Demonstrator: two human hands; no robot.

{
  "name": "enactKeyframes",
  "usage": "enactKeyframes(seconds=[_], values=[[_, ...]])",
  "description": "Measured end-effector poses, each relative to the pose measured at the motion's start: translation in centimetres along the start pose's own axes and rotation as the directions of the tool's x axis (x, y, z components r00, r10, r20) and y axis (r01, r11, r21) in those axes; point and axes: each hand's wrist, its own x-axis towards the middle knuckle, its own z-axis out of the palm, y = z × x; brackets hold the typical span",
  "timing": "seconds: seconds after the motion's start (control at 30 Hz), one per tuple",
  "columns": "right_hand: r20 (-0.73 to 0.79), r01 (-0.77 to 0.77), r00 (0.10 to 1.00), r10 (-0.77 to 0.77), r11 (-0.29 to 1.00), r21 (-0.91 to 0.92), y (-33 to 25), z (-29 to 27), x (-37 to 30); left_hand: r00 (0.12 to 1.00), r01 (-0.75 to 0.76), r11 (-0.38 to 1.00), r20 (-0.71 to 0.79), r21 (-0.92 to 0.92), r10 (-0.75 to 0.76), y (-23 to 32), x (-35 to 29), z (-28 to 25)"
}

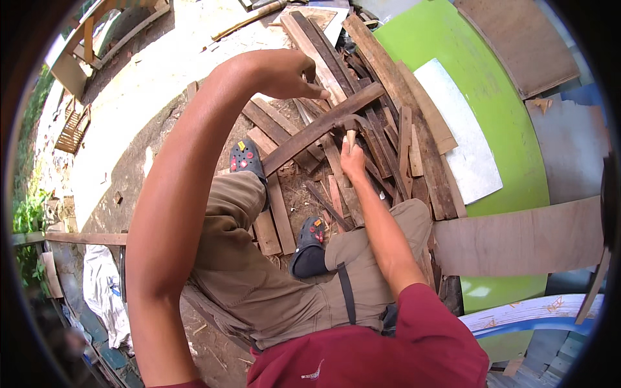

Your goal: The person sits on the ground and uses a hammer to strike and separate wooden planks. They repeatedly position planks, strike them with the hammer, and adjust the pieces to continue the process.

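Note:
A claw hammer (351,137) is gripped by its wooden handle in my right hand (353,163). Its metal head lies against the side of a dark wooden beam (307,134), and I cannot tell whether it is hooked on anything. The beam slants across the pile, from beside my left shoe up to the right. Above the pile, near the beam's upper end, hangs my left hand (284,75). Its thumb and a bent finger show apart with nothing seen between them; the other fingers are mostly hidden.
Loose planks (275,132) surround my feet, with long boards (401,97) stacked to the right. Beyond them lie a white sheet (456,132), a green panel (511,142) and a plywood strip (517,236). My dark clogs (309,246) stand among the wood. A white sack (103,291) lies left.

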Motion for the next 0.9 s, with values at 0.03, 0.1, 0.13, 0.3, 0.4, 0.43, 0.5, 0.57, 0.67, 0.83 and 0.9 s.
enactKeyframes(seconds=[0.03,0.1,0.13,0.3,0.4,0.43,0.5,0.57,0.67,0.83,0.9], values=[[-0.059,-0.076,0.995,0.079,0.995,0.066,0.4,-0.5,0.4,0.999,-0.032,1.0,-0.028,0.002,0.032,0.0,0.0,0.2],[-0.182,-0.157,0.956,0.231,0.925,0.346,2.3,-1.3,2.7,0.989,-0.107,0.994,-0.098,0.019,0.109,0.9,-0.1,-0.5],[-0.044,-0.243,0.945,0.323,0.79,0.563,-3.6,-1.5,0.4,0.998,-0.04,0.999,-0.058,0.001,0.04,-1.0,-0.8,0.4],[0.108,-0.381,0.912,0.396,0.718,0.582,-3.1,0.6,-1.2,0.996,-0.067,0.997,-0.055,0.039,0.069,0.6,0.2,-0.3],[0.222,-0.423,0.894,0.388,0.575,0.7,-2.9,0.0,-1.4,0.996,-0.059,0.998,-0.059,0.012,0.059,0.0,0.1,-0.6],[0.114,-0.352,0.895,0.431,0.524,0.776,-3.4,0.6,-0.6,0.997,-0.061,0.998,-0.058,-0.015,0.06,-0.1,0.2,-0.6],[0.099,-0.37,0.846,0.523,0.444,0.816,-3.9,1.6,-0.1,0.994,-0.08,0.997,-0.069,0.005,0.08,0.4,0.6,-0.7],[0.334,-0.53,0.811,0.481,0.361,0.767,-3.6,1.8,-0.4,0.992,-0.09,0.996,-0.091,0.023,0.091,0.7,0.7,-0.5],[0.373,-0.534,0.835,0.404,0.431,0.728,-3.6,0.6,-0.4,0.991,-0.082,0.996,-0.106,0.044,0.086,0.1,0.4,-0.3],[0.352,-0.418,0.632,0.691,-0.079,0.905,-6.0,2.3,2.1,0.994,-0.08,0.997,-0.067,0.013,0.081,0.6,0.4,-1.0],[0.585,-0.669,0.649,0.486,-0.001,0.743,-2.8,2.8,1.4,0.989,-0.092,0.995,-0.109,0.033,0.095,0.3,0.4,-0.6]])
